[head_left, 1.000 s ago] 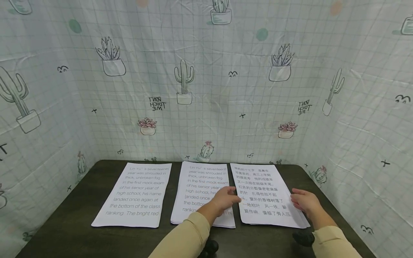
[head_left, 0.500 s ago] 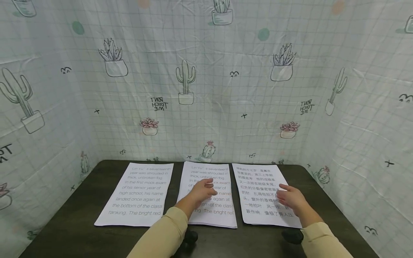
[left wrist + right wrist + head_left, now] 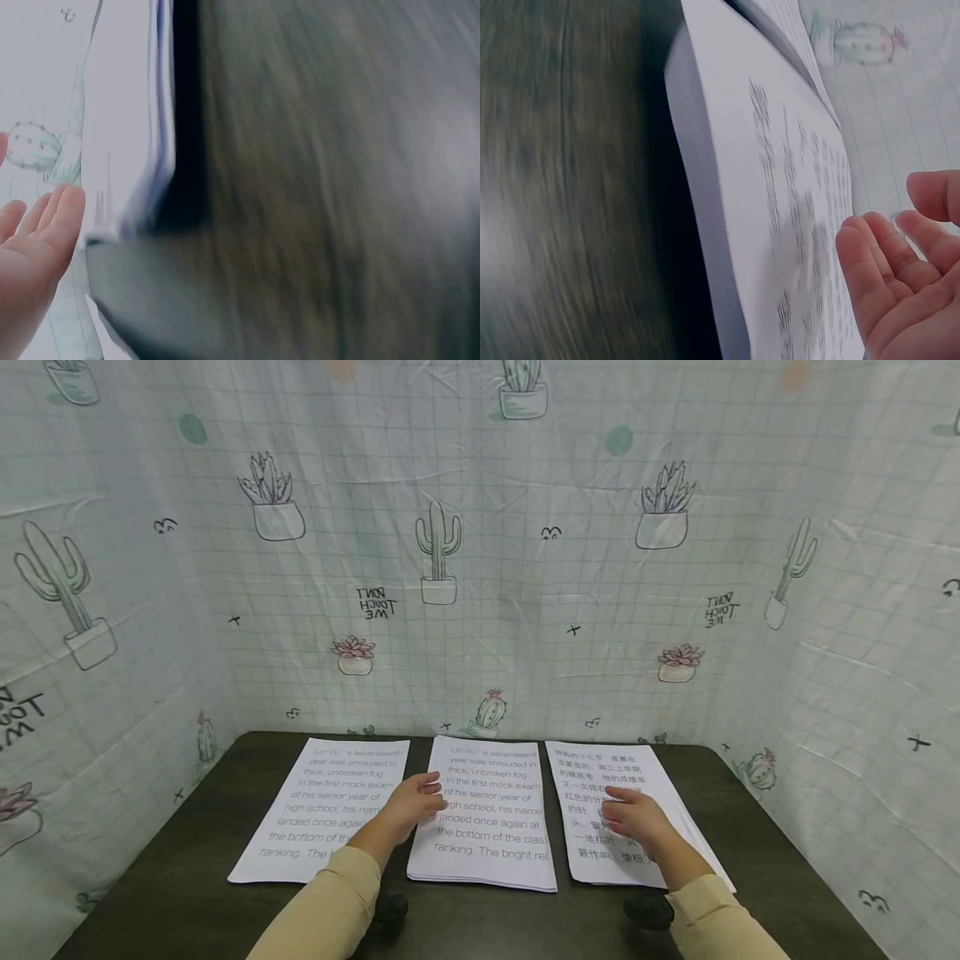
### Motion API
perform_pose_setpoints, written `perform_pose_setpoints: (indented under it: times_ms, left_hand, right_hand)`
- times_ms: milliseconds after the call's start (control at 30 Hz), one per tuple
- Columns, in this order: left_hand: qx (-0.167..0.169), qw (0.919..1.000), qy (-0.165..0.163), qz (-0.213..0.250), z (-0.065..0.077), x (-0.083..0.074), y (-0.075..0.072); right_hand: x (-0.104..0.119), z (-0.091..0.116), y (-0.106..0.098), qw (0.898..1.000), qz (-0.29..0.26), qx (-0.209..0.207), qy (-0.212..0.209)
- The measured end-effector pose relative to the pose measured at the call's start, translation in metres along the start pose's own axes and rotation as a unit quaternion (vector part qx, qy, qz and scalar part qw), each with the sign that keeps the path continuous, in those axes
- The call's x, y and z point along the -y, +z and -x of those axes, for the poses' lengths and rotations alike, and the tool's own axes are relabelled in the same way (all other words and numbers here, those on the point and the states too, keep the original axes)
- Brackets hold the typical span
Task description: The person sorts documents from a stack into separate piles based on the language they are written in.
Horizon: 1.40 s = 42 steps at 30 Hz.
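Observation:
My left hand (image 3: 405, 806) hovers with relaxed fingers over the gap between the left paper (image 3: 300, 827) and the middle paper stack (image 3: 480, 870), both printed in English. Over the right paper stack (image 3: 588, 860), printed in Chinese, hangs my right hand (image 3: 641, 822), covering part of its text. Neither hand holds anything. In the left wrist view the fingers (image 3: 64, 217) stand beside the edge of a thick stack. The right wrist view shows a palm and loosely bent fingers (image 3: 862, 274) above the printed page (image 3: 735, 165).
The three papers lie side by side on a dark wooden table (image 3: 172, 860). A pale cloth backdrop (image 3: 495, 635) with cactus drawings encloses the back and both sides. Black wrist devices (image 3: 648, 912) sit below the hands.
Both hands have moved left: the left from between the middle and right stacks, across the middle one; the right from the right stack's outer edge to above it. The view has shifted slightly.

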State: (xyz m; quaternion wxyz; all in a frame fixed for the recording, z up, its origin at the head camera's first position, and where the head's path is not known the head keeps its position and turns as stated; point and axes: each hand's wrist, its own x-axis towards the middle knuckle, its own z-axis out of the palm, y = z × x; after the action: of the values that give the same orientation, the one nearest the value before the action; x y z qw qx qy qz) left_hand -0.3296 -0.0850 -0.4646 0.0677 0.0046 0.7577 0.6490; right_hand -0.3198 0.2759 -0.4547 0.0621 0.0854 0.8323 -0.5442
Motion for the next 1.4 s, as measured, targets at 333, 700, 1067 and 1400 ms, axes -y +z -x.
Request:
perform_pose_setpoints:
  times_ms: [333, 700, 1067, 1400]
  left_hand:
    - [-0.012, 0.9999, 0.007, 0.007, 0.005, 0.011, -0.026]
    - [-0.031, 0.9991, -0.028, -0.002, 0.015, 0.014, -0.030]
    - [-0.043, 0.9969, -0.047, -0.047, 0.023, 0.019, -0.029]
    - [-0.065, 0.9906, -0.049, -0.110, 0.031, 0.016, -0.023]
  right_hand:
    - [0.015, 0.006, 0.035, 0.999, -0.010, 0.030, -0.016]
    - [0.028, 0.011, 0.064, 0.997, -0.033, 0.068, -0.032]
    - [0.021, 0.011, 0.077, 0.998, 0.007, 0.068, -0.007]
    - [0.021, 0.017, 0.082, 0.998, 0.030, 0.052, 0.020]
